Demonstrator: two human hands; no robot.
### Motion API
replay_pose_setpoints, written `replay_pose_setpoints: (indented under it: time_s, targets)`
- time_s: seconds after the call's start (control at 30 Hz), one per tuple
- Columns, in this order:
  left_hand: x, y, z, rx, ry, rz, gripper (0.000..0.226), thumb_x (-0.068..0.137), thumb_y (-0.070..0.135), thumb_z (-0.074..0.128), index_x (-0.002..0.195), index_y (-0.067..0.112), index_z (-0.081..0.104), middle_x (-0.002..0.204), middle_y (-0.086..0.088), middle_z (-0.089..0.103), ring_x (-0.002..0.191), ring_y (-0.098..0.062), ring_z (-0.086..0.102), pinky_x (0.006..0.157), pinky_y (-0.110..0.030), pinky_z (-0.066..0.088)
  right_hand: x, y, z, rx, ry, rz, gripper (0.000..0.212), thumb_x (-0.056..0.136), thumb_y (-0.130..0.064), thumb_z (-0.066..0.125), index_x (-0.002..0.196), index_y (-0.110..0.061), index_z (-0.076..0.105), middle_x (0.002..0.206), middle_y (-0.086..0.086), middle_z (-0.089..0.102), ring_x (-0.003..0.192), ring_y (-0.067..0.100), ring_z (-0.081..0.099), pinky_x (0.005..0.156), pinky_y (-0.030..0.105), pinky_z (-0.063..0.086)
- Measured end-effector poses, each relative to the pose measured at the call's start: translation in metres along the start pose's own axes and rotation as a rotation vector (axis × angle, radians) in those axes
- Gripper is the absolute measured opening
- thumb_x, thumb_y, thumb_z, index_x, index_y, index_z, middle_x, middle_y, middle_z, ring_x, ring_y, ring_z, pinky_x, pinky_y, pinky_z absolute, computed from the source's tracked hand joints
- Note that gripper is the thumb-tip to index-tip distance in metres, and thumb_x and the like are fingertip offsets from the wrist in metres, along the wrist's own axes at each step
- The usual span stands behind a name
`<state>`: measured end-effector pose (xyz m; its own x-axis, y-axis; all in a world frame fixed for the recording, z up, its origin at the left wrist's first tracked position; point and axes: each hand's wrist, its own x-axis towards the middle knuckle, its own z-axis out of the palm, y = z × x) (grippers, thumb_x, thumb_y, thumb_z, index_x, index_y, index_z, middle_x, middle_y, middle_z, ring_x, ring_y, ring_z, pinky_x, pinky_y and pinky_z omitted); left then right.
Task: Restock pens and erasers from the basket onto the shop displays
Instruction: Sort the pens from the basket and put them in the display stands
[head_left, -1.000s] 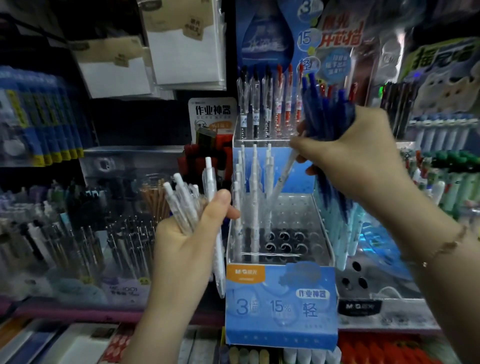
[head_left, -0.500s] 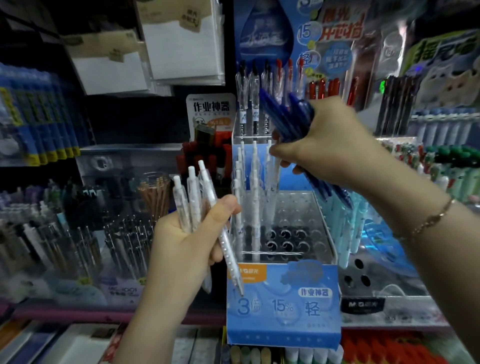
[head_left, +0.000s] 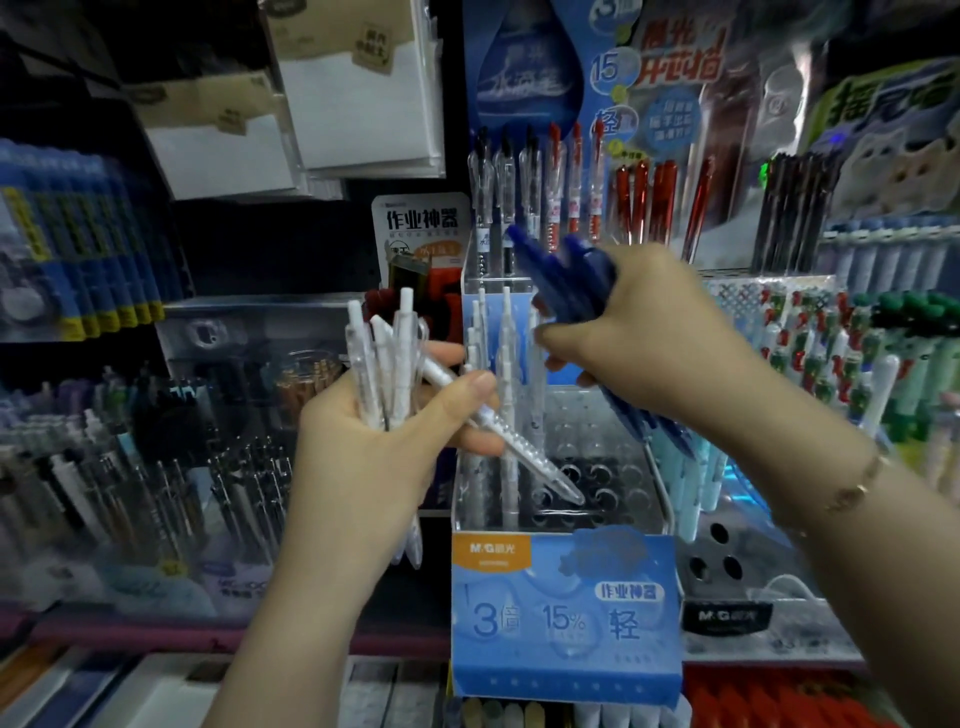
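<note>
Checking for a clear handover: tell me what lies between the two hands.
In the head view, white pens standing in the blue display rise between the left hand and right hand; one white pen slants from the left hand across them.

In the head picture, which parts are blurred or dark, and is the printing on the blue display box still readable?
Head view: the bundle of dark blue plastic pens in the right hand is motion-smeared; the left shelves lie dark and soft; the edges bend from the wide lens; the blue cardboard display box front reads clearly, "3", "15%".
</note>
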<state>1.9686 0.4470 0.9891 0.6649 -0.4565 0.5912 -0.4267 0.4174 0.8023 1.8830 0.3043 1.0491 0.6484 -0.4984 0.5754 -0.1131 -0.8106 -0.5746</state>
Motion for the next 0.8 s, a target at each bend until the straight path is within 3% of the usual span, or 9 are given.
replay_pose_setpoints:
  time_s: [0.07, 0.13, 0.2, 0.4, 0.5, 0.63, 0.8]
  targets:
    - [0.003, 0.005, 0.002, -0.003, -0.027, 0.011, 0.027, 0.064, 0.039, 0.071, 0.085, 0.022, 0.068, 0.071, -0.004, 0.073, 0.052, -0.017, 0.068, 0.039, -0.007, 0.037, -0.013, -0.003, -0.012, 0.242, 0.001, 0.001, 0.013, 0.076, -0.006, 0.072, 0.087, -0.004, 0.066, 0.067, 0.008, 0.069, 0.053, 0.014, 0.067, 0.048, 0.03, 0.055]
    - [0.005, 0.009, 0.006, -0.015, -0.052, 0.029, 0.025, 0.066, 0.035, 0.071, 0.085, 0.018, 0.067, 0.064, -0.003, 0.071, 0.044, -0.014, 0.064, 0.038, -0.009, 0.036, -0.03, -0.007, -0.021, 0.439, -0.177, 0.007, 0.011, 0.072, -0.008, 0.076, 0.08, -0.003, 0.069, 0.054, 0.006, 0.064, 0.042, 0.01, 0.058, 0.04, 0.018, 0.045]
    - [0.005, 0.011, 0.011, -0.032, -0.055, 0.048, 0.025, 0.068, 0.031, 0.071, 0.085, 0.013, 0.068, 0.053, -0.001, 0.066, 0.037, -0.011, 0.057, 0.038, -0.009, 0.036, -0.042, -0.008, -0.023, 0.484, -0.3, 0.023, 0.01, 0.07, -0.011, 0.077, 0.075, -0.006, 0.07, 0.05, 0.006, 0.061, 0.038, 0.01, 0.054, 0.039, 0.016, 0.041]
    - [-0.001, 0.006, 0.031, -0.059, -0.057, -0.006, 0.016, 0.07, 0.03, 0.07, 0.079, 0.017, 0.071, 0.05, -0.001, 0.063, 0.038, -0.001, 0.052, 0.042, -0.006, 0.037, -0.052, -0.003, -0.009, 0.475, -0.208, 0.071, 0.015, 0.071, -0.01, 0.077, 0.081, -0.018, 0.07, 0.05, -0.001, 0.062, 0.041, 0.006, 0.052, 0.04, 0.018, 0.042]
    - [0.003, 0.007, 0.028, -0.04, -0.014, -0.011, 0.017, 0.074, 0.036, 0.068, 0.082, 0.021, 0.072, 0.058, 0.0, 0.069, 0.044, 0.0, 0.056, 0.042, -0.006, 0.037, -0.054, 0.004, -0.005, 0.495, -0.199, 0.135, 0.014, 0.072, -0.006, 0.076, 0.072, -0.008, 0.062, 0.049, 0.005, 0.059, 0.039, 0.013, 0.052, 0.039, 0.024, 0.043]
    - [0.015, 0.012, 0.021, 0.01, -0.009, 0.01, 0.012, 0.08, 0.021, 0.071, 0.089, 0.013, 0.071, 0.061, -0.003, 0.071, 0.048, -0.005, 0.062, 0.041, -0.007, 0.036, -0.053, 0.009, -0.008, 0.502, -0.237, 0.178, 0.014, 0.071, -0.005, 0.077, 0.075, -0.002, 0.064, 0.053, 0.008, 0.063, 0.042, 0.016, 0.055, 0.04, 0.022, 0.044]
    - [0.037, 0.027, 0.018, 0.07, -0.171, 0.041, 0.005, 0.081, 0.006, 0.071, 0.084, 0.005, 0.068, 0.064, 0.0, 0.071, 0.061, -0.012, 0.071, 0.041, -0.004, 0.037, -0.034, 0.007, -0.023, 0.507, -0.182, 0.101, 0.011, 0.069, -0.006, 0.078, 0.076, -0.003, 0.069, 0.06, 0.009, 0.069, 0.039, 0.007, 0.058, 0.036, 0.015, 0.04]
